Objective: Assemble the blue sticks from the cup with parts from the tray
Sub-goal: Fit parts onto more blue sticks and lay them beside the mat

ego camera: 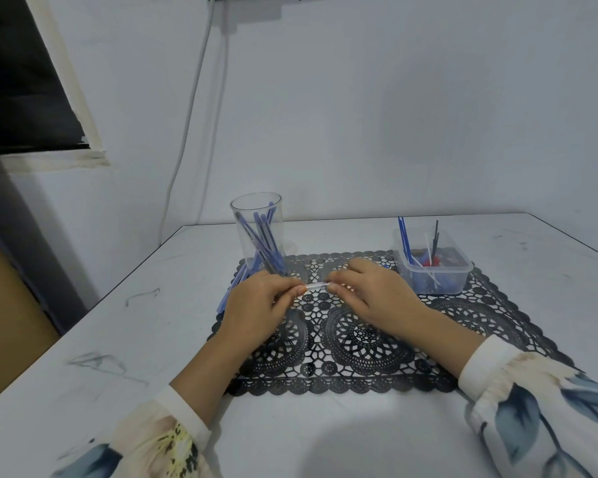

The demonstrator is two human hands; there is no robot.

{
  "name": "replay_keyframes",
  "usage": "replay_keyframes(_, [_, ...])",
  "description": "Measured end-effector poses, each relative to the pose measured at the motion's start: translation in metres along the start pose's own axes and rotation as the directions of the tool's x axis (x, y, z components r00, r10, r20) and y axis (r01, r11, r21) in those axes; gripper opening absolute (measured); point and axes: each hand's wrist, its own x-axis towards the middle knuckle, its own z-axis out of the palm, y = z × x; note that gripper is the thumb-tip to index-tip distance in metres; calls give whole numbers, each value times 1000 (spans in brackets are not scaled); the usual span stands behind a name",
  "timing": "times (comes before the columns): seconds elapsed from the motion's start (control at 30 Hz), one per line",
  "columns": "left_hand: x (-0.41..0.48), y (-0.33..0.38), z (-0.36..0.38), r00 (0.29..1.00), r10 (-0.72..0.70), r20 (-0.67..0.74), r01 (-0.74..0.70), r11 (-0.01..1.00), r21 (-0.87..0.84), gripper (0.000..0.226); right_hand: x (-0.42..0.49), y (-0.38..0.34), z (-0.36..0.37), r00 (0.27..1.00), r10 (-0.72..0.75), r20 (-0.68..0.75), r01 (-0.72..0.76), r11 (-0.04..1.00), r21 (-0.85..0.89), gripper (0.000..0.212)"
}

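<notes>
A clear cup stands at the back left of the black lace mat and holds several blue sticks. A clear plastic tray at the back right holds blue, white, black and red parts. My left hand and my right hand meet over the mat, fingertips pinched on the two ends of a short clear tube. A blue stick runs out past my left hand toward the left; I cannot tell whether that hand holds it.
The white table has its left edge running diagonally beside a dark wall and a brown box. A white cable hangs down the back wall behind the cup. Floral sleeves cover both forearms.
</notes>
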Motion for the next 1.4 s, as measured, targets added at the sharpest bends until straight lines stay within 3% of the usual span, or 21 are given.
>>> replay_keyframes(0.17, [1, -4, 0, 998, -63, -25, 63, 998, 4, 19, 1, 0, -6, 988, 118, -102, -101, 983, 156, 45])
replay_keyframes(0.3, [3, -7, -1, 987, -152, -49, 151, 988, -11, 20, 5, 7, -2, 973, 99, -210, -86, 994, 74, 54])
replay_keyframes(0.43, [3, -9, -1, 976, -204, -70, 203, 979, -15, 20, 4, 7, 3, 989, 127, -78, -122, 990, 69, 69])
replay_keyframes(0.63, [4, -10, -1, 973, -218, -80, 217, 976, -17, 19, 3, 2, -1, 989, 117, 90, -131, 976, 176, 66])
replay_keyframes(0.73, [4, -10, -1, 971, -224, -85, 224, 974, -20, 19, 3, 3, 4, 954, 186, 237, -225, 963, 148, 55])
replay_keyframes(0.8, [4, -11, -1, 970, -228, -88, 226, 974, -25, 18, 3, 5, 6, 937, 173, 305, -219, 968, 122, 43])
replay_keyframes(0.9, [3, -9, -1, 970, -228, -87, 226, 974, -33, 18, 4, 8, 6, 910, 145, 388, -179, 982, 52, 42])
replay_keyframes(1.13, [3, -7, -3, 972, -223, -78, 221, 975, -33, 18, 2, 14, 16, 922, 36, 385, -29, 999, -24, 27])
replay_keyframes(1.3, [3, -6, -3, 976, -210, -62, 210, 978, -12, 20, 1, 11, 12, 900, 28, 435, -16, 999, -32, 41])
replay_keyframes(1.4, [3, -5, -2, 976, -208, -55, 209, 978, -4, 20, 0, 9, 11, 898, 17, 440, -10, 1000, -20, 39])
